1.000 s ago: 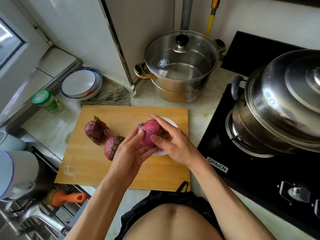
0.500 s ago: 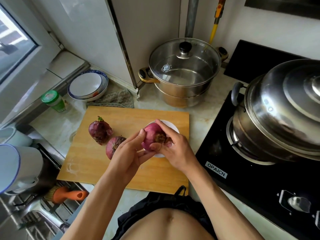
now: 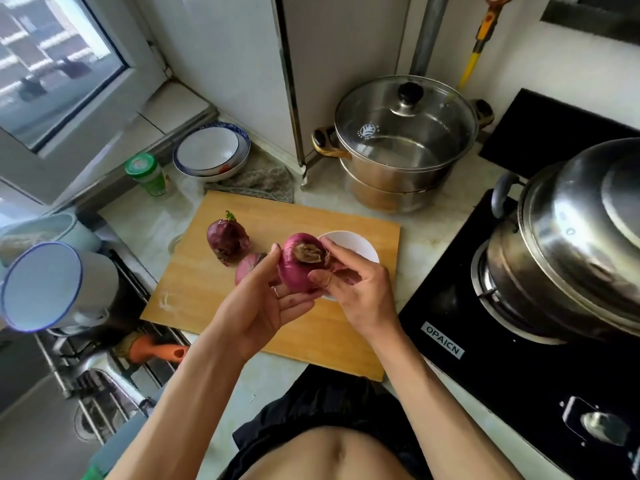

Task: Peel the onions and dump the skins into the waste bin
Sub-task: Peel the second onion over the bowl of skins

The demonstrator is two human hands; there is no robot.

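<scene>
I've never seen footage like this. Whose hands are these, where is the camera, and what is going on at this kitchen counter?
No machine here: a person wears a wide-angle camera on the head, looking down at their own two hands. The left hand cradles a red onion from below, while the right hand pinches at the skin near its brown root end. Below them a wooden cutting board lies on the counter, carrying two more onions, a dark one and a paler one partly hidden by the left hand, plus a small white bowl. Behind stands a glass-lidded steel pot; on the right, a black gas stove. No waste bin is in view.
</scene>
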